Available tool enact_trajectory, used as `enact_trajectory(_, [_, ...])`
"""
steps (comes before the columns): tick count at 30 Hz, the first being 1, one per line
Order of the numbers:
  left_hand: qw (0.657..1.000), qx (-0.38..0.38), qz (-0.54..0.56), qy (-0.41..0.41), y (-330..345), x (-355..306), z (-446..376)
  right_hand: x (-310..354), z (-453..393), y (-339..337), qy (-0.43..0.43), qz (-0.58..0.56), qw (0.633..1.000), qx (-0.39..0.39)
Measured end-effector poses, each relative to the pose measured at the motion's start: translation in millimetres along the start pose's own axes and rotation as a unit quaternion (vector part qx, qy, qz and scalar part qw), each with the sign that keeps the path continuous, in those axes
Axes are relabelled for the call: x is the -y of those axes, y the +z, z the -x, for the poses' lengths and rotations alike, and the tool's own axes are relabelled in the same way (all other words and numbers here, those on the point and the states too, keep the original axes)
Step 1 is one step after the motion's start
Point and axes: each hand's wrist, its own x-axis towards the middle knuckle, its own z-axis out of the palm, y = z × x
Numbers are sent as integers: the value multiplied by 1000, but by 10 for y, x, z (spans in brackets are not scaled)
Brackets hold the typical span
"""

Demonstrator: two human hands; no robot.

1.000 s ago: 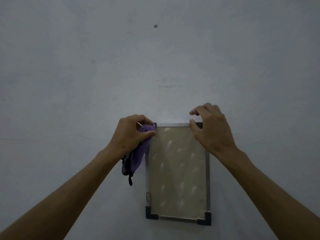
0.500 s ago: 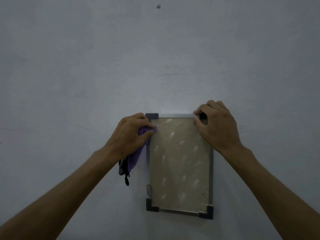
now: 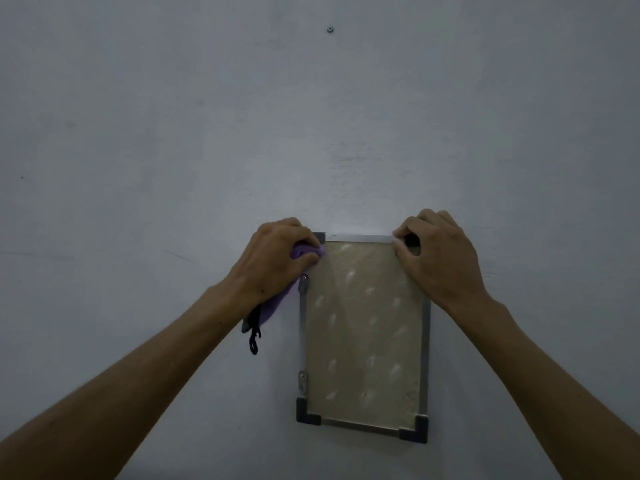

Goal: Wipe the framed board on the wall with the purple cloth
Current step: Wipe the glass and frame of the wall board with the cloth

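Bunched purple cloth [image 3: 304, 251] in the left hand [image 3: 273, 261], right hand [image 3: 438, 261] clamped on the framed board [image 3: 363, 334]'s top right corner!

Left fingers are curled tight round the cloth, pressing the wad against the board's top left corner, and the loose tail hangs below the wrist with a dark cord [image 3: 254, 336] dangling beside the board's left edge. Right thumb and fingers pinch the top right corner of the frame, steadying it flat on the wall [image 3: 311, 116]. Board looks light and stiff, thin metal rim, dark corner caps, pale smudges all over the panel. It probably shifts easily on its mount, so the rim or corners are the place to hold. Cloth is soft and floppy, best kept balled in the palm. A small screw [image 3: 329, 29] sits far above the board.
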Motion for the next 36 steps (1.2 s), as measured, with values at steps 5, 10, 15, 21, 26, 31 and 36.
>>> enact_trajectory(5, [999, -34, 24, -30, 106, -48, 136, 18, -9, -9, 3, 7, 1000, 11])
enact_trajectory(10, [995, 92, -29, 10, -41, -46, -62, 13, -17, -44, 5, 1, 1000, 20])
enact_trajectory(15, [999, -21, 20, -34, -12, -49, -9, -24, -26, -80, 6, -19, 999, 39])
enact_trajectory(21, [997, 69, -13, 13, 32, -67, -11, -89, -75, -116, -1, -43, 997, 58])
enact_trajectory(26, [997, -63, 34, -35, 94, -120, 19, -100, -59, -108, 2, -49, 997, 59])
enact_trajectory(31, [1000, 12, 21, -8, 137, -121, 36, -111, -84, -97, 5, -51, 997, 66])
enact_trajectory(36, [999, -35, 17, -6, 63, -140, -78, -104, -78, -79, 6, -51, 997, 63])
